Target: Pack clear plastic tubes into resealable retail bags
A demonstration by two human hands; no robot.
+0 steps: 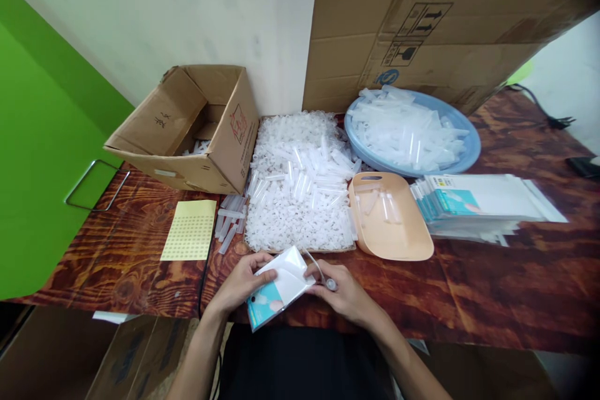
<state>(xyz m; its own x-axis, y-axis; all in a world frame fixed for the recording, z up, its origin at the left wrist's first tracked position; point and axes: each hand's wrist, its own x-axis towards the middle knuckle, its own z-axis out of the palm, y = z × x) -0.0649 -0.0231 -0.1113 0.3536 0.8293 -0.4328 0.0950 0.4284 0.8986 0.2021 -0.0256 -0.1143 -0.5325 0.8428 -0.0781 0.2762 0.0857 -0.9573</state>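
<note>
My left hand [241, 281] holds a small white and teal plastic packet [280, 287] at the table's front edge. My right hand [341, 290] grips the packet's right side and also pinches a thin clear tube with a round end [323, 275]. Just beyond the hands lies a big heap of small clear plastic parts and tubes [300, 187].
An open cardboard box [187, 131] stands at the left, a yellow sticker sheet [190, 230] before it. A peach tray [389, 219] with a few tubes, a blue basin of tubes [412, 131] and a stack of packets [478, 203] sit to the right. Large cardboard leans behind.
</note>
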